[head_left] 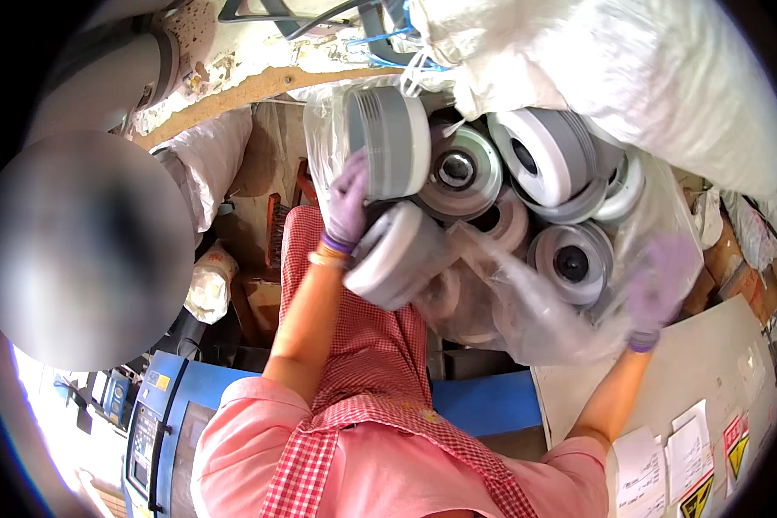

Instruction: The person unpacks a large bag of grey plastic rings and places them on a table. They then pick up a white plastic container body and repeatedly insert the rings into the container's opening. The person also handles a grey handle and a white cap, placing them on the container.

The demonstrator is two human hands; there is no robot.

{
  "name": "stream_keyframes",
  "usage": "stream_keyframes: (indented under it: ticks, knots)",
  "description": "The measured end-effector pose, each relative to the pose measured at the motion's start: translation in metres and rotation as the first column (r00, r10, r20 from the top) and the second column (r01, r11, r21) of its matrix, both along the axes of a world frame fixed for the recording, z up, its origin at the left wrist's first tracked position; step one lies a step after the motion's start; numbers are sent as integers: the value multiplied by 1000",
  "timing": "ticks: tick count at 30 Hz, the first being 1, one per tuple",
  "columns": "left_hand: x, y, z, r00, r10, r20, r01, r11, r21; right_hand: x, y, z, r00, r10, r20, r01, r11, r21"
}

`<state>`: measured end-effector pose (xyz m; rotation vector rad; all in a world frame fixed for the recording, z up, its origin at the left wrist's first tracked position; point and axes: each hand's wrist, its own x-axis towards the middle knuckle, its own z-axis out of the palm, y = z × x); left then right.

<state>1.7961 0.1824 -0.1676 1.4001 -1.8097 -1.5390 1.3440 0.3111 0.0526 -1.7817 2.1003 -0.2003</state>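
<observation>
My left hand [347, 203], in a thin purple glove, is at the left side of a clear plastic bag [527, 319]. Its fingers are stretched upward, lying against a grey-and-white round plastic part [390, 142]. Just below that hand a white round part [397, 255] lies tilted, partly under the film. On the right, my gloved right hand [660, 281] is smeared by motion at the bag's edge, so its fingers cannot be made out. Between my hands sit several similar round parts, among them one with a shiny dark centre [456, 170] and one with a black hub [571, 263].
A large white sack [613, 78] bulges over the far right side. Near my right arm is a pale panel [691, 380] with papers and warning labels. A blue machine [164, 423] stands at lower left. A blurred grey round shape [86, 250] fills the left side.
</observation>
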Motion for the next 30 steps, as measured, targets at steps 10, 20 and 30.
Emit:
stream_keyframes:
  ticks: [10, 20, 30]
  knots:
    - [-107, 49, 117, 951, -258, -170, 261, 965, -10, 162, 107, 29, 784, 422, 456, -613, 409, 676]
    - [-147, 77, 130, 646, -763, -9, 751, 634, 184, 256, 364, -64, 933, 57, 354, -357, 245, 901]
    - [39, -33, 66, 915, -84, 394, 255, 879, -404, 204, 375, -237, 965, -255, 68, -103, -129, 986]
